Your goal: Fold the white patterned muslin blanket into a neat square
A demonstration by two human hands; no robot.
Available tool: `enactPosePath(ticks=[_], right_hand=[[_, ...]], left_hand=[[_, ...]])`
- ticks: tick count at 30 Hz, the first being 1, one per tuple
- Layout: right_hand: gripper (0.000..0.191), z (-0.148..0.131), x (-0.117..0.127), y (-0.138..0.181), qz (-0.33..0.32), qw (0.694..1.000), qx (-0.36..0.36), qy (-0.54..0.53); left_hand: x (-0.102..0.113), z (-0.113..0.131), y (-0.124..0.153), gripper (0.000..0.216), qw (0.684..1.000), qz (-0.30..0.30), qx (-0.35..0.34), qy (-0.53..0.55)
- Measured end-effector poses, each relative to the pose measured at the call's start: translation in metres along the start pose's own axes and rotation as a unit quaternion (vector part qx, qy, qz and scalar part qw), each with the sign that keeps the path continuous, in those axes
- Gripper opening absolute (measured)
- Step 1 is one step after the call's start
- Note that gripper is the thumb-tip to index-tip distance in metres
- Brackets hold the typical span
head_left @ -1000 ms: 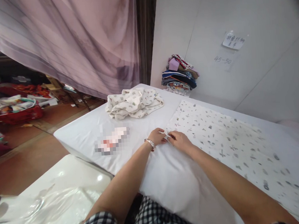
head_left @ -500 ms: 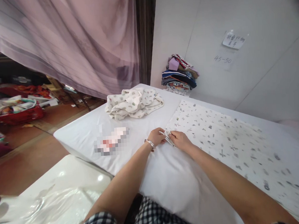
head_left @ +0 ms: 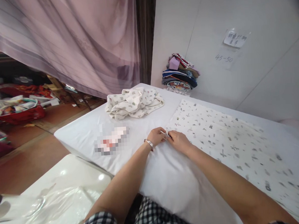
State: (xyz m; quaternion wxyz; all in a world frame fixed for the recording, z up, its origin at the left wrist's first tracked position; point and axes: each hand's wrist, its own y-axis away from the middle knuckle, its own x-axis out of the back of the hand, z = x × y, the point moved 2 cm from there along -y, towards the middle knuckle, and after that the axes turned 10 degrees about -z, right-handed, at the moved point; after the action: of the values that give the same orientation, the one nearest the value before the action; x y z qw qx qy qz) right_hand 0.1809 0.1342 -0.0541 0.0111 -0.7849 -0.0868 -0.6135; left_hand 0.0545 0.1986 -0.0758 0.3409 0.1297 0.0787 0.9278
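Note:
A white cloth with a small grey print [head_left: 217, 131] lies spread flat over the right part of the white-covered table [head_left: 91, 129]. At its left edge, my left hand [head_left: 156, 136] pinches a small gathered bit of pale fabric; a bracelet circles that wrist. My right hand [head_left: 179, 141] grips the same gathered bit from the right, fingers closed and close against the left fingertips. Most of the fabric between the fingers is hidden by them. Beyond my hands sits a crumpled, printed cream cloth [head_left: 135, 102].
A blurred-out pinkish item [head_left: 113, 140] lies on the table to the left. Folded clothes [head_left: 179, 74] are stacked against the white wall. A pink curtain [head_left: 88, 37] hangs behind, and a table with clear plastic [head_left: 66, 203] stands at lower left.
My right hand has shifted slightly left, nearer my left hand, and less of the gathered fabric shows between them. My left hand has hardly moved.

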Motion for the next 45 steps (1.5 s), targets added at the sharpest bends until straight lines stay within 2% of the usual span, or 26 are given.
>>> enactPosePath(ticks=[2, 7, 15, 20, 24, 28, 30, 33, 35, 39, 45], right_hand=[[0.022, 0.004, -0.001, -0.001, -0.001, 1.000, -0.006, -0.005], [0.027, 0.009, -0.001, -0.002, -0.002, 0.997, -0.074, 0.003], [0.026, -0.018, 0.004, 0.001, -0.068, 0.991, -0.049, 0.102], [0.027, -0.018, 0.003, 0.001, -0.082, 0.992, -0.057, 0.081], [0.027, -0.016, -0.001, 0.002, -0.061, 0.996, -0.054, 0.037], [0.027, -0.004, -0.004, 0.005, -0.031, 0.997, -0.004, -0.070], [0.031, 0.009, -0.003, 0.006, 0.009, 0.993, 0.019, -0.113], [0.035, 0.036, -0.003, 0.007, 0.052, 0.994, 0.064, -0.078], [0.036, 0.056, -0.004, 0.005, 0.029, 0.997, 0.070, -0.028], [0.046, 0.081, -0.004, 0.000, -0.025, 1.000, -0.011, 0.000], [0.056, 0.068, -0.005, 0.004, -0.080, 0.995, 0.047, -0.023]], left_hand=[[0.002, -0.003, -0.002, 0.015, 1.000, 0.008, 0.004, -0.017], [0.005, -0.007, -0.003, 0.023, 0.999, 0.028, 0.007, -0.046], [0.002, -0.003, 0.001, 0.020, 0.998, 0.046, -0.029, -0.041], [-0.001, 0.001, 0.002, 0.014, 0.999, 0.037, -0.009, 0.004], [-0.002, 0.001, 0.002, 0.016, 0.999, 0.031, -0.013, 0.006], [-0.001, -0.001, 0.002, 0.012, 0.997, 0.041, 0.012, -0.058], [0.000, 0.000, 0.003, 0.015, 0.994, 0.049, 0.025, -0.094], [0.003, 0.002, 0.005, 0.018, 0.981, 0.077, 0.048, -0.173], [0.003, 0.002, 0.007, 0.018, 0.966, 0.091, 0.065, -0.233], [0.001, 0.003, 0.009, 0.019, 0.947, 0.087, 0.079, -0.301], [0.000, 0.009, 0.011, 0.021, 0.930, 0.092, 0.086, -0.345]])
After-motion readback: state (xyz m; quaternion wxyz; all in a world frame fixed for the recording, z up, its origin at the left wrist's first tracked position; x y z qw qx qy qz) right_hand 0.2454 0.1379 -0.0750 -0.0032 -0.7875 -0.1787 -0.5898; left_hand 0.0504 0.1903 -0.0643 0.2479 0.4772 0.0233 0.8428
